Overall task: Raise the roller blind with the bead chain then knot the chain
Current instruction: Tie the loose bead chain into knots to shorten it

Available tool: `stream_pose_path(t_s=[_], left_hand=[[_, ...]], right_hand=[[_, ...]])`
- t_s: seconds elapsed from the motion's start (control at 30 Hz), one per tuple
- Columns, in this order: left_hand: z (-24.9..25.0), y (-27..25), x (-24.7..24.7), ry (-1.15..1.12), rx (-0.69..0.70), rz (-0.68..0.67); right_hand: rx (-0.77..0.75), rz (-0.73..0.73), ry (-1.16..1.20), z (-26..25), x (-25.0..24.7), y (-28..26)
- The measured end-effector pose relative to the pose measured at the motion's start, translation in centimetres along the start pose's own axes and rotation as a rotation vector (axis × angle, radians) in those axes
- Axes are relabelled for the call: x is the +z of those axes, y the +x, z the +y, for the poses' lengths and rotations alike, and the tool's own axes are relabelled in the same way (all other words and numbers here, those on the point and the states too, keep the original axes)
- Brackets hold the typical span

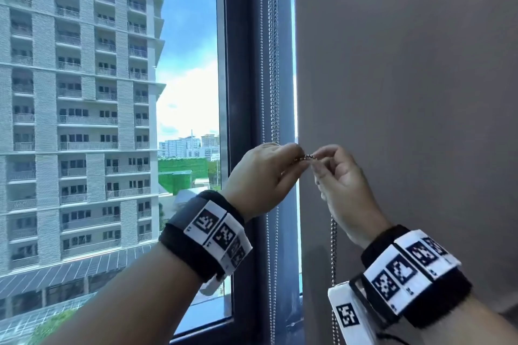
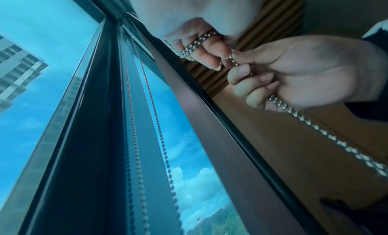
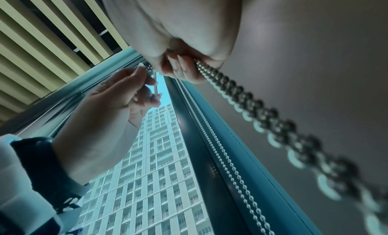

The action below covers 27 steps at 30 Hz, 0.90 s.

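The metal bead chain hangs down the dark window frame into my left hand, which pinches it with a doubled stretch looped over a finger. A short piece of chain runs across to my right hand. That hand pinches it at the fingertips and curls its other fingers round the doubled tail, which drops past the wrist. The right wrist view shows this tail leaving the right hand, with the left hand beside it. No blind covers the left pane.
A second pair of thin bead chains hangs along the frame behind my left wrist, also seen in the wrist views. A flat grey surface fills the right side. A tower block stands outside the glass. A slatted ceiling is overhead.
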<state>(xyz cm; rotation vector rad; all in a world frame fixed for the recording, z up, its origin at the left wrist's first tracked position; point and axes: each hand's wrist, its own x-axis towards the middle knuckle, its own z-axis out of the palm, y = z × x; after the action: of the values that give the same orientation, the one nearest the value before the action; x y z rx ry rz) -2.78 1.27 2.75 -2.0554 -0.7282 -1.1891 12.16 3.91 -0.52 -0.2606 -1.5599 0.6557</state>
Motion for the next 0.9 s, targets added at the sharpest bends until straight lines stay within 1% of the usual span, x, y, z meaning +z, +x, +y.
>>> stream_pose_path(t_s=[0.13, 0.23, 0.3, 0.4, 0.47, 0.53, 0.6, 0.63, 0.7, 0.77, 0.83, 0.9], left_hand=[[0.9, 0.8, -0.3, -0.248, -0.18, 0.142], [1.1, 1.7, -0.8, -0.514, -0.373, 0.253], [1.0, 2.1, -1.1, -0.692, -0.501, 0.298], [0.9, 2.4, -1.1, -0.877, -0.669, 0.322], [0.9, 2.6, -0.9, -0.999, -0.776, 0.366], [1.0, 2.7, -0.8, -1.121, -0.865, 0.411], [1.0, 2.8, -0.9, -1.25, -0.918, 0.442], [1.0, 2.9, -0.9, -1.312, -0.938, 0.45], [1.1, 3.0, -0.9, -1.411, -0.98, 0.448], [1.3, 3.1, -0.9, -1.498, -1.022, 0.432], [1.4, 3.1, -1.0, -1.564, -1.042, 0.411], [1.4, 3.0, -0.9, -1.592, -1.038, 0.384]], right_hand=[[-0.053, -0.014, -0.026, 0.0, 0.1, 0.0], [-0.059, 0.016, 0.007, -0.4, 0.0, -0.2], [-0.088, 0.036, 0.02, -0.4, -0.2, -0.4], [-0.196, 0.004, -0.057, -0.6, -0.2, -0.7], [-0.26, -0.03, -0.084, -0.8, 0.0, -0.8], [-0.319, -0.043, -0.202, -0.8, 0.2, -0.5], [-0.359, -0.003, -0.369, -0.4, 0.1, 0.2], [-0.345, 0.036, -0.418, -0.1, 0.0, 0.7], [-0.262, 0.091, -0.447, 0.2, 0.0, 1.6], [-0.148, 0.079, -0.424, -0.2, 0.5, 2.3], [-0.03, 0.016, -0.249, -1.4, 1.2, 2.7], [0.053, -0.068, -0.068, -2.9, 1.7, 2.9]])
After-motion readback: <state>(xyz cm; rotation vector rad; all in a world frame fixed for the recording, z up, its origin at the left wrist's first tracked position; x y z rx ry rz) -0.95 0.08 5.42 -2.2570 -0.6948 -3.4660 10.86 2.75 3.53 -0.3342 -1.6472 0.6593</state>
